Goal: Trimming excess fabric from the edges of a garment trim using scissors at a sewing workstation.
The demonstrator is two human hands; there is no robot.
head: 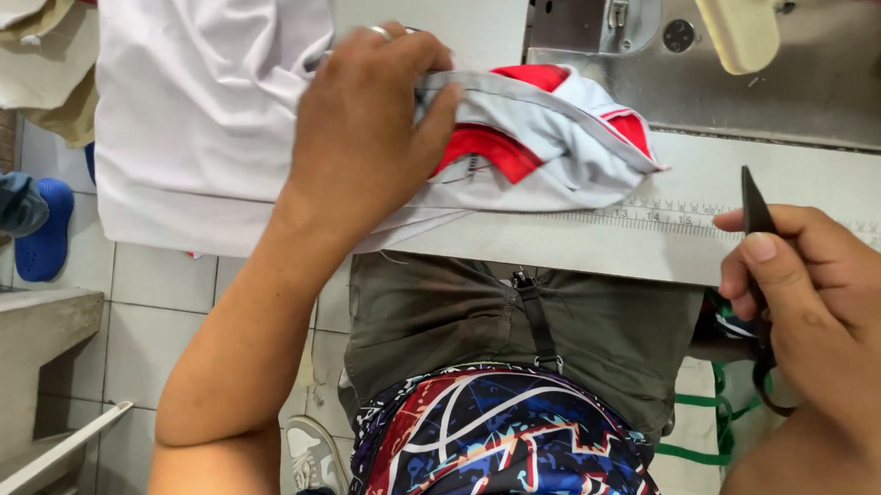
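Surface: pale sewing table [579, 236] with a printed ruler strip along its front edge; tiled floor below, sewing machine [648, 11] at the far side.
Left hand: my left hand [361, 132] lies palm down, fingers curled and gripping the bunched white and red garment [545, 139], pinning it to the table.
Garment: folded in a heap near the table's front edge, just before the machine; a white cloth [197, 110] hangs off the left end.
Right hand: my right hand [829, 310] is clenched around dark thread snips [756, 209], blade tip pointing up, near the table's edge, well apart from the garment.
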